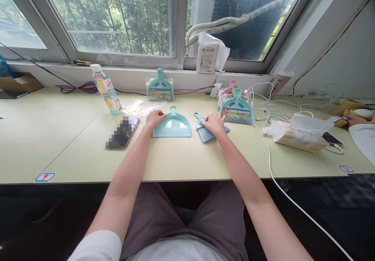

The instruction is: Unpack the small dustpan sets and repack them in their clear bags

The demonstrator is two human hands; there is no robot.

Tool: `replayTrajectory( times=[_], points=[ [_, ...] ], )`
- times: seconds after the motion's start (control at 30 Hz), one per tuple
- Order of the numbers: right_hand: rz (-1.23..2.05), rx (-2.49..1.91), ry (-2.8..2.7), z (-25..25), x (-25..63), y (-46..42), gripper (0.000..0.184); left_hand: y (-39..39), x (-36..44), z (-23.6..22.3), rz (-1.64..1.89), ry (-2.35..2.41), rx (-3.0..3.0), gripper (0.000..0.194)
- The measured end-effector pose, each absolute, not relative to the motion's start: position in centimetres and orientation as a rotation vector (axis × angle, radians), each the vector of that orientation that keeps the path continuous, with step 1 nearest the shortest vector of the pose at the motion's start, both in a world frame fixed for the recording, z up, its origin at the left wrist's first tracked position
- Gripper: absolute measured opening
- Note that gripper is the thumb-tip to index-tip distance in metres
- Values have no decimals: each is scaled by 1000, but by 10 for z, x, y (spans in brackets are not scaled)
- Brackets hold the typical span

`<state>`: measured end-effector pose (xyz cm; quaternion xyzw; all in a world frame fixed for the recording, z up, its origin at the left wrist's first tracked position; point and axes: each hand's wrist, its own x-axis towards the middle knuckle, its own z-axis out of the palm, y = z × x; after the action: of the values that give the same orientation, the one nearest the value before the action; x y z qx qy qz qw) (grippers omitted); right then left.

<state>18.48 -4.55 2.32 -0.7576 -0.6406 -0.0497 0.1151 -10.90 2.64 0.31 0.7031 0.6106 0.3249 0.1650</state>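
Observation:
A light teal dustpan (172, 127) lies on the table, its handle pointing to the window. My left hand (155, 119) pinches its upper left edge, fingers closed. To the right is a small hand brush (206, 134) with blue-grey bristles and a teal handle aimed up and left. My right hand (216, 123) is closed over the brush from above and hides its middle. Behind my right hand stand wrapped dustpan sets, a green one (236, 108) in front of a pink one (233, 83). Another wrapped green set (160, 87) leans against the wall.
A phone (123, 132), a bottle (107, 90) and clear plastic wrap (142, 106) are on the left. At right lie a tissue pack (301, 133) and white cables (277, 112). Another person's hand (360, 116) shows at the right edge. A box (208, 58) sits on the sill.

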Motion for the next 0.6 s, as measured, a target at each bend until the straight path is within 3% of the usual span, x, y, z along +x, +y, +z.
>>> replayTrajectory(
  times=[0.3, 0.6],
  points=[
    [-176, -2123, -1728, 38, 187, -54, 30, 7, -97, 20, 840, 1818, 2076, 24],
    [6, -1794, -1690, 54, 195, -48, 35, -26, -53, 31, 722, 1583, 2377, 23]
  ],
)
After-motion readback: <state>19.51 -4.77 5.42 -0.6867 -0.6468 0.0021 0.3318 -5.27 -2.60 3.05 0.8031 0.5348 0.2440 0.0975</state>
